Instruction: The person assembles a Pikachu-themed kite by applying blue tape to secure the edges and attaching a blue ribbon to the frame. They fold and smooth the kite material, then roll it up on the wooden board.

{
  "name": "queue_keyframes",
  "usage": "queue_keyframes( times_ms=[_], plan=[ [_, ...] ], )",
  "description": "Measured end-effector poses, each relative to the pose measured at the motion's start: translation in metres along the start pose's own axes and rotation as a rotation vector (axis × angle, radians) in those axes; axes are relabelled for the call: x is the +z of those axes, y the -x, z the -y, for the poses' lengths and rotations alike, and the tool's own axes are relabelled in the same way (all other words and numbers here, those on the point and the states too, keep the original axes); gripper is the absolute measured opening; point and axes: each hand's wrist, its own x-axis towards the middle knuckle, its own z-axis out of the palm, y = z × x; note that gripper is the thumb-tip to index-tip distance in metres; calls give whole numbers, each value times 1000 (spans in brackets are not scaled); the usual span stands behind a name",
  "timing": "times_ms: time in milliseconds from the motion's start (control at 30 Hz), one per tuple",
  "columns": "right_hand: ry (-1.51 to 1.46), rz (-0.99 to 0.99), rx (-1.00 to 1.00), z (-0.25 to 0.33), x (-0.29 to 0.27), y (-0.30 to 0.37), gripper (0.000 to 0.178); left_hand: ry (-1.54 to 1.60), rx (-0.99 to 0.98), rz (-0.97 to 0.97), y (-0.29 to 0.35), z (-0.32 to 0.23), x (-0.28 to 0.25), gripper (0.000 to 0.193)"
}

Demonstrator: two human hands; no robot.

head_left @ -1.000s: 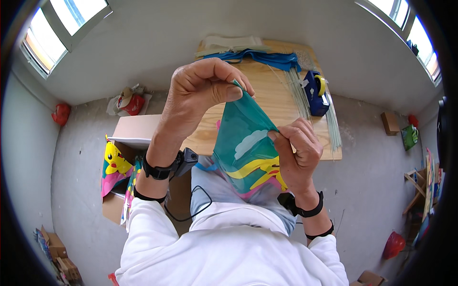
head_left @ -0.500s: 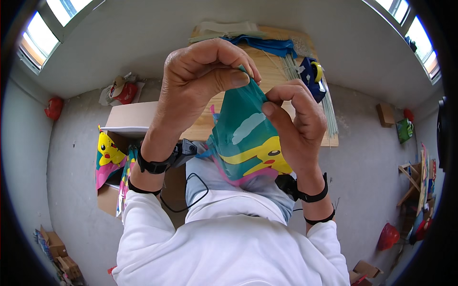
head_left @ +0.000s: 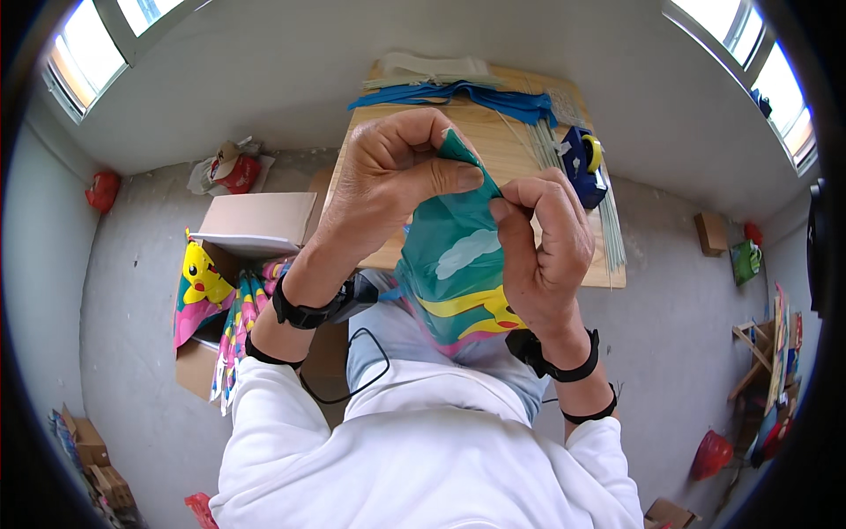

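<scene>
A thin teal printed sheet [head_left: 441, 229], with a white cloud, a yellow cartoon figure and a pink lower edge, hangs in front of me above my lap. Its upper edge is folded narrow and runs between both hands. My left hand [head_left: 401, 172] pinches the top end of that fold between thumb and fingers, and a small teal tip sticks out past them. Lower on the same edge, my right hand [head_left: 546, 247] grips with thumb and curled forefinger. The figure's right part is hidden behind the right hand.
A wooden table [head_left: 476, 132] stands ahead, bearing a blue strip [head_left: 520, 106], thin pale rods [head_left: 542, 145] and a dark blue tape dispenser [head_left: 583, 167]. At my left an open cardboard box [head_left: 256, 216] holds similar printed sheets [head_left: 242, 322]. A black cable [head_left: 385, 353] loops by my lap.
My left hand has come lower and slightly right, and the folded edge now shows flatter and broader between the hands. The right hand has dropped a little, still pinching the sheet.
</scene>
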Motion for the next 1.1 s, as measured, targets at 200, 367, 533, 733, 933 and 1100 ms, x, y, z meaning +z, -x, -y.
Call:
queue_keyframes(
  times_ms=[200, 367, 533, 733, 933, 1100],
  plan=[
    [-159, 38, 84, 6, 5, -10, 11, 34, 41, -8, 1, -6, -8, 17],
    [-143, 48, 91, 6, 11, -11, 10, 20, 39, -60, 6, -6, -9, 11],
    [-92, 43, 51, 6, 19, -7, 12, -59, 171, -102, 6, -9, -24, 10],
    [-80, 47, 49, 10, 28, -7, 12, 164, 46, -86, 9, -3, -32, 15],
    [-70, 37, 69, 8, 31, -9, 12, 28, 29, -75, 17, -1, -25, 15],
    [15, 31, -10, 7, 38, -8, 12, -47, 19, -116, 19, 7, -30, 12]
  ],
)
